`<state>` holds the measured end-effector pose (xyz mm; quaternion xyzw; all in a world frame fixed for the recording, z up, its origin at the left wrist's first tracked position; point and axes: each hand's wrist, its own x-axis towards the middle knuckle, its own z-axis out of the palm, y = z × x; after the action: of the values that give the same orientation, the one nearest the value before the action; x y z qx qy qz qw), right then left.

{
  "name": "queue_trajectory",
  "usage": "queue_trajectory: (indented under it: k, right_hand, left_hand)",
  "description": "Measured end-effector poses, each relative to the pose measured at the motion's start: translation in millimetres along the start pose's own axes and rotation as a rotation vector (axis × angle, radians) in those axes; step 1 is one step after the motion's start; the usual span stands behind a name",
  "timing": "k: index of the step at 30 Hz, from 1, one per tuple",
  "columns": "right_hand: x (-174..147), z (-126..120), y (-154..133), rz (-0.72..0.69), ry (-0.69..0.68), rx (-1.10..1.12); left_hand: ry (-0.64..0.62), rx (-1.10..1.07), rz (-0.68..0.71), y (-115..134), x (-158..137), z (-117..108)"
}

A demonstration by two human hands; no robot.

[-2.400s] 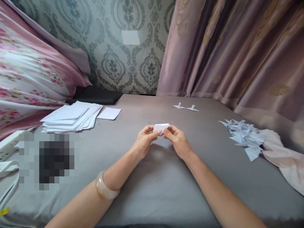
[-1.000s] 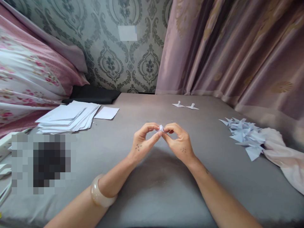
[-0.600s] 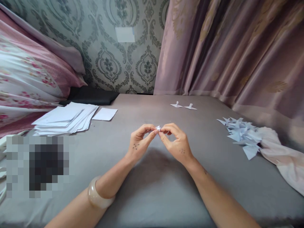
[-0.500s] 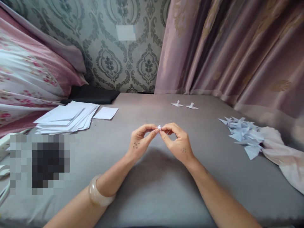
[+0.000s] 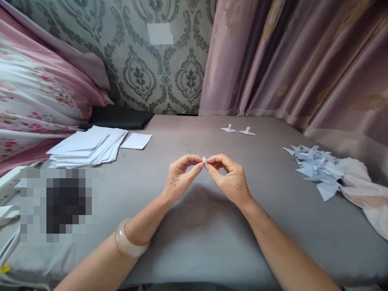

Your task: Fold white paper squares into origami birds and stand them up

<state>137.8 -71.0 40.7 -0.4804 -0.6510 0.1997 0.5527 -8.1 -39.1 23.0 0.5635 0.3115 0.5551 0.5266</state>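
Above the middle of the grey-covered surface, my left hand and my right hand meet fingertip to fingertip. Between them is a small folded piece of white paper, pinched by the thumb and forefinger of each hand. Most of the paper is hidden behind the fingers, so its full shape does not show. A pale bangle circles my left forearm. Farther back stand two small folded paper figures with pointed ends, side by side. A heap of pointed folded paper figures lies to the right.
At the left is a stack of white paper sheets, with a small square sheet beside it. Behind lies a black flat item. A power strip and cables sit at the left edge. Pale cloth touches the heap.
The camera view has shifted slightly. Both hands keep their pinch on the folded paper, which looks slightly tilted compared with before.
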Motion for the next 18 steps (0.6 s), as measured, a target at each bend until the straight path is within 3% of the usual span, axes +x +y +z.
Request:
queue_trajectory:
  k: [18]
  right_hand:
    - [-0.4, -2.2, -3.4, -0.019, -0.027, -0.043]
  left_hand:
    - [-0.062, 0.123, 0.088, 2.4, 0.1, -2.7]
